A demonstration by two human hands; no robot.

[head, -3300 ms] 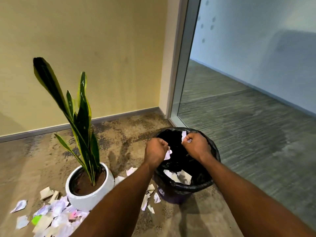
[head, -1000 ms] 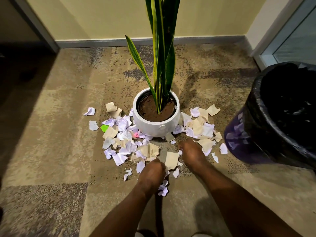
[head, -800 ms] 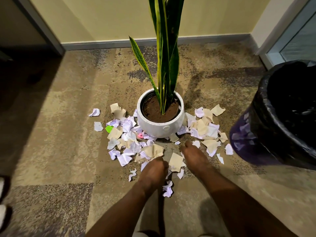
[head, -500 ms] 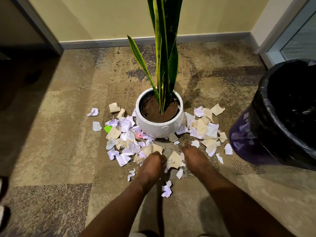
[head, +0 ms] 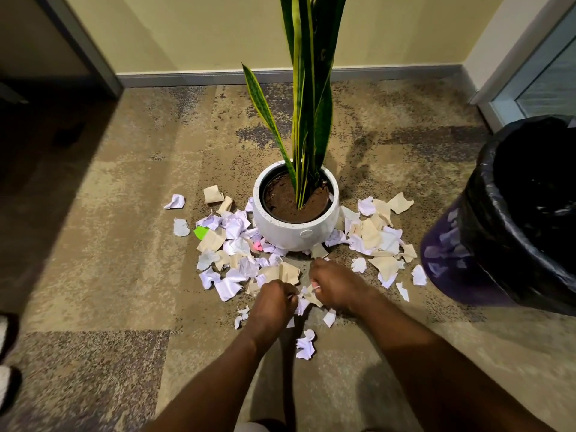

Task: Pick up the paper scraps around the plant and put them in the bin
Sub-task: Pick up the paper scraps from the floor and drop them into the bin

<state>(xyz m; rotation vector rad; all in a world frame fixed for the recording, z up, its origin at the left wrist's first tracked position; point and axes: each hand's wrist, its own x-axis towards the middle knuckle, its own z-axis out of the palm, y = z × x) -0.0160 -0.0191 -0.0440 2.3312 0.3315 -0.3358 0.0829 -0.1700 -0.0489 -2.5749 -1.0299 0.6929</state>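
Observation:
A snake plant stands in a white round pot (head: pixel 296 235) on the carpet. Several white, tan and coloured paper scraps (head: pixel 232 254) lie in front of the pot and on both sides of it. My left hand (head: pixel 272 304) is down on the floor just in front of the pot, fingers curled round scraps. My right hand (head: pixel 338 285) is beside it, also curled, pinching scraps. A tan scrap (head: pixel 311 299) shows between the two hands. The bin (head: pixel 486 244), lined with a black bag, stands at the right edge.
A yellow wall with a grey skirting board (head: pixel 199 77) runs behind the plant. A glass door frame (head: pixel 511 98) is at the far right. A dark opening (head: pixel 37 126) lies at the left. A white shoe tip (head: pixel 4 381) shows at the lower left edge.
My hands left the bin and came down to the floor in front of the pot. Over the last second both closed on scraps and drew together.

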